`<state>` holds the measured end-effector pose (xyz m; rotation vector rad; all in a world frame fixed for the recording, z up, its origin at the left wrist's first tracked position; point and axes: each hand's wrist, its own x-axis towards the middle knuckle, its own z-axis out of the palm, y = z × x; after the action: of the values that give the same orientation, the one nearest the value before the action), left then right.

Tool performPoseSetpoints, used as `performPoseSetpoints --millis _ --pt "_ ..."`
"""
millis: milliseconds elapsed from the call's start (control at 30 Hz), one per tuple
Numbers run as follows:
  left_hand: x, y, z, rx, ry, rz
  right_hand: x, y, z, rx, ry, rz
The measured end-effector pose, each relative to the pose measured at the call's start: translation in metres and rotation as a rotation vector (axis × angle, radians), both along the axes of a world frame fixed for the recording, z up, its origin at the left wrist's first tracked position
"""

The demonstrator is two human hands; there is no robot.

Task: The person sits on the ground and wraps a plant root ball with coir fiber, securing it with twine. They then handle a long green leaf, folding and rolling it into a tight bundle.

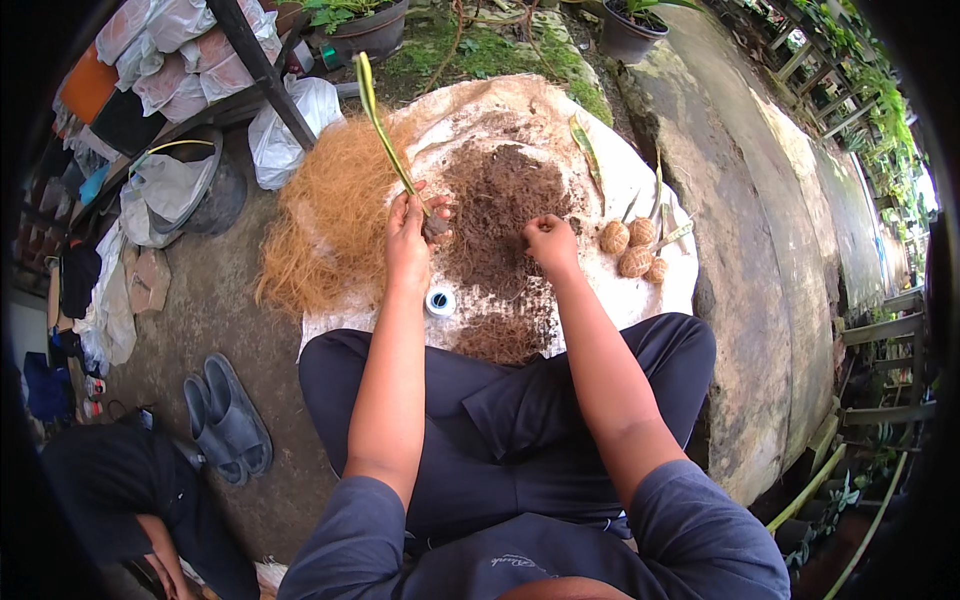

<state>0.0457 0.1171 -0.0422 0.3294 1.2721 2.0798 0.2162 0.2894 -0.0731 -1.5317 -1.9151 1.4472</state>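
My left hand (412, 229) holds a long yellow-edged snake plant leaf (386, 142) upright by its lower end, where a clump of soil (435, 225) sits against the fingers. My right hand (551, 240) is at the right edge of a heap of dark soil (495, 202), fingers curled; what lies between them is hidden. Brown coconut fibre (330, 217) is piled left of my left hand. A spool of thread (440, 301) stands near my knees. Several wrapped root balls with leaves (636, 261) lie to the right, and a loose leaf (587, 154) lies beyond them.
A white woven sack (540, 97) is spread beneath these things. Potted plants (630, 34) stand beyond it. At left are a black tub (214, 187), a shelf of bagged goods (195, 56) and grey slides (229, 420). Another person (142, 495) bends at lower left.
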Motion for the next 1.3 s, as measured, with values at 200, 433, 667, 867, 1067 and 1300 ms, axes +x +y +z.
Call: performPoseSetpoints --millis 200,433,667,867,1067,1300 --pt "-0.004 -0.004 0.006 0.08 -0.073 0.063 0.01 0.01 0.026 -0.661 0.673 -0.419" --pt "0.001 0.0 0.003 0.018 -0.069 0.039 0.014 0.009 0.021 -0.376 0.552 -0.112" --pt "0.002 0.002 -0.005 -0.014 -0.094 -0.033 0.014 -0.002 0.043 -0.207 0.333 0.124" --pt "0.023 0.012 0.006 -0.104 -0.088 -0.11 0.006 -0.012 0.053 -0.328 0.523 0.099" --pt "0.036 0.022 -0.005 0.028 -0.12 -0.258 0.001 -0.022 0.062 -0.141 0.469 0.227" --pt "0.046 0.025 0.002 0.115 -0.252 -0.292 -0.006 -0.038 0.058 -0.188 0.498 0.339"
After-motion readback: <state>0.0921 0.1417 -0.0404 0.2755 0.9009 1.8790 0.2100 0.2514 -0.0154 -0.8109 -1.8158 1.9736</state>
